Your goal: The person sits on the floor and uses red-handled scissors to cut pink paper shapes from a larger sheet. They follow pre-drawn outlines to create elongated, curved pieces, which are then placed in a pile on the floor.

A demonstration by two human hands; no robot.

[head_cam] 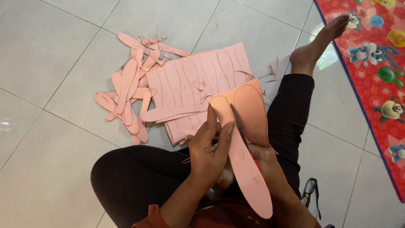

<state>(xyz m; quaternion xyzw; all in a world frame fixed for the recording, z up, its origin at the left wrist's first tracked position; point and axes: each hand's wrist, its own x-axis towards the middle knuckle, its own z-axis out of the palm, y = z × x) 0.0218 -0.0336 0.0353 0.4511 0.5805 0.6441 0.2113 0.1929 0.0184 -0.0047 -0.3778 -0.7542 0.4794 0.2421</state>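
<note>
Here the left hand [209, 148] pinches the near-left edge of the pink foam sheet [249, 122], whose marked sole shape runs near to far, while the right hand [261, 158], fingers hidden, holds scissors [238, 125] pointing far along that line.

The foam sheet [249, 109] and cut insole shapes [128, 101] are salmon pink, with dark drawn outlines. The trousers [135, 177] are black. The floor [50, 63] is pale grey tile. The mat [375, 63] is red, blue-edged, with cartoon animals.
</note>
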